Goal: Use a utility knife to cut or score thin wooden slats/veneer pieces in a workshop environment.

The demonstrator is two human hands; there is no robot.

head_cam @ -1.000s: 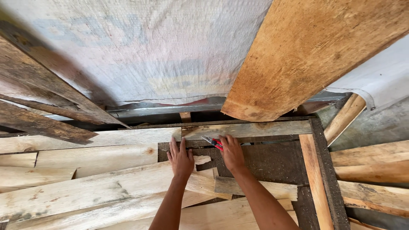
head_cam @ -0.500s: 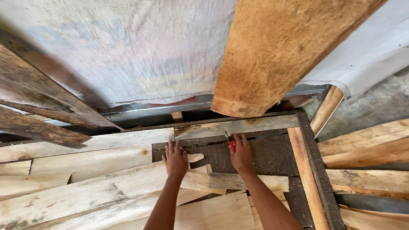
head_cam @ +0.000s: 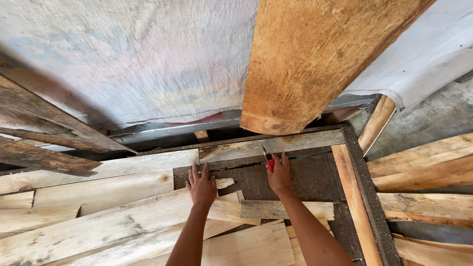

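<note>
Both hands have shifted slightly toward 9 o'clock since the earlier frame. Left hand (head_cam: 202, 186) lies spread flat on a dark board (head_cam: 315, 180). Right hand (head_cam: 279, 175), at 3 o'clock of it, pinches a red-handled tool (head_cam: 266, 158) against a plank (head_cam: 276, 146).

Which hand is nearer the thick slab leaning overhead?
Right. The right hand, holding a red-handled tool, sits just below the lower end of the slab. The left hand lies flat on the dark board, farther to the left.
</note>
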